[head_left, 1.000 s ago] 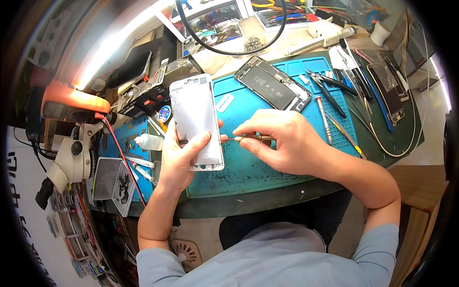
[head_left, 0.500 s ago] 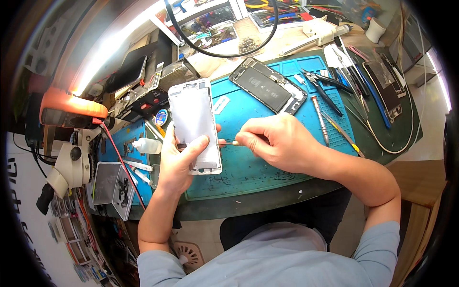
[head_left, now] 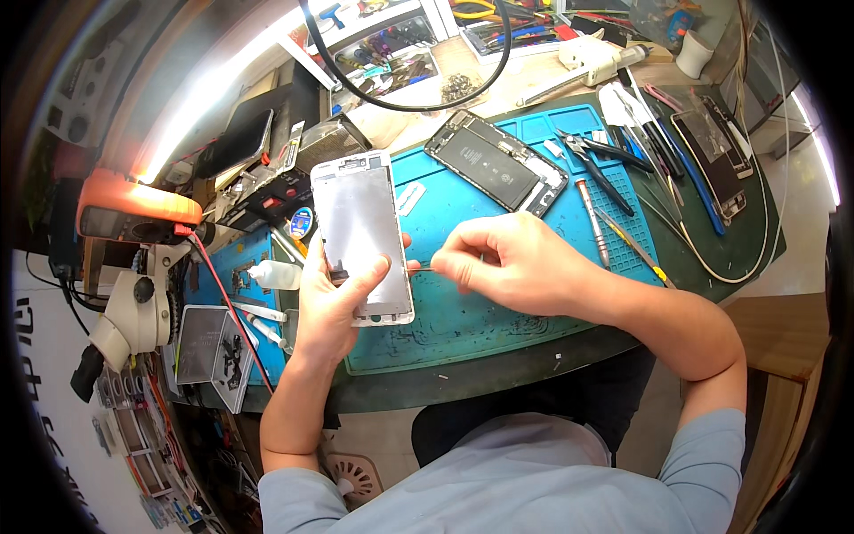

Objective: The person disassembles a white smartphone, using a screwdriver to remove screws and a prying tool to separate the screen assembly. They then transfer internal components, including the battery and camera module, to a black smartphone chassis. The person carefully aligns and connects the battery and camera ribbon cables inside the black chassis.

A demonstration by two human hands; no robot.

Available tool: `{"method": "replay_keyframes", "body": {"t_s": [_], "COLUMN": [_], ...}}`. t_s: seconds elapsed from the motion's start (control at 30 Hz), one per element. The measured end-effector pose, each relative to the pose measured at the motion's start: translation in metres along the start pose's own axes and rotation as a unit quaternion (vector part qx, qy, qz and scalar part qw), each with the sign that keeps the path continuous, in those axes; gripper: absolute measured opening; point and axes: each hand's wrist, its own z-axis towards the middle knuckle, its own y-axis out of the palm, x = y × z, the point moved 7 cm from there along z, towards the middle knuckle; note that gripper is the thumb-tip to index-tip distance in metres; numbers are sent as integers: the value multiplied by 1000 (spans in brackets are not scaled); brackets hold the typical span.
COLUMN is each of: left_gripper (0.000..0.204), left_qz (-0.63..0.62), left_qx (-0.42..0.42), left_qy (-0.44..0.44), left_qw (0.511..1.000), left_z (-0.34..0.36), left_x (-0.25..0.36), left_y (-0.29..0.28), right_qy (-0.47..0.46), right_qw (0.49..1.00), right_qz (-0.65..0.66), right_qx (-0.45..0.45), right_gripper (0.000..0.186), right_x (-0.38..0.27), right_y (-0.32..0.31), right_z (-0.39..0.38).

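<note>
My left hand (head_left: 334, 298) grips a white phone screen assembly (head_left: 354, 218) with its silvery back plate up, thumb pressed on the lower right of the plate. My right hand (head_left: 507, 262) pinches a thin screwdriver (head_left: 425, 268), its shaft pointing level at the screen's right edge; the handle is mostly hidden in the fingers. Whether the tip touches a screw cannot be made out. Beyond them an opened black phone body (head_left: 489, 163) lies on the blue silicone mat (head_left: 445, 325), near a small white strip (head_left: 411, 198).
Pliers (head_left: 605, 178), slim screwdrivers (head_left: 592, 222) and phone parts (head_left: 712, 151) lie to the right. An orange multimeter (head_left: 138, 209), white microscope (head_left: 133, 320), dropper bottle (head_left: 271, 274) and small parts tray (head_left: 209, 351) stand left. A black cable (head_left: 409, 100) loops above the desk.
My right fingers have curled further over the screwdriver handle, hiding more of it, and the hand has turned. The screen in my left hand has shifted slightly left and down.
</note>
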Motion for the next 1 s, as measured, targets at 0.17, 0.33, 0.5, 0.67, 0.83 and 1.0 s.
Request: {"method": "replay_keyframes", "body": {"t_s": [0.17,0.33,0.5,0.67,0.83,1.0], "left_gripper": [56,56,56,56,55,54], "left_qz": [-1,7,-1,5,-2,8], "left_qx": [-4,-7,1,-4,-2,-15], "left_qy": [8,2,9,5,9,12], "left_qw": [1000,1000,1000,1000,1000,1000], "left_z": [1,0,1,0,0,1], "left_x": [2,0,1,0,1,2], "left_y": [0,0,0,1,0,4], "right_qy": [-110,93,-26,70,-27,23], "right_qw": [992,994,1000,996,1000,999], "right_qz": [-34,35,15,55,15,30], "right_qx": [47,-50,-4,-32,-7,-19], "right_gripper": [22,21,23,21,21,18], "right_x": [-4,12,0,8,0,7], "right_y": [-3,3,0,2,0,0], "right_z": [-1,2,-1,1,0,1]}}
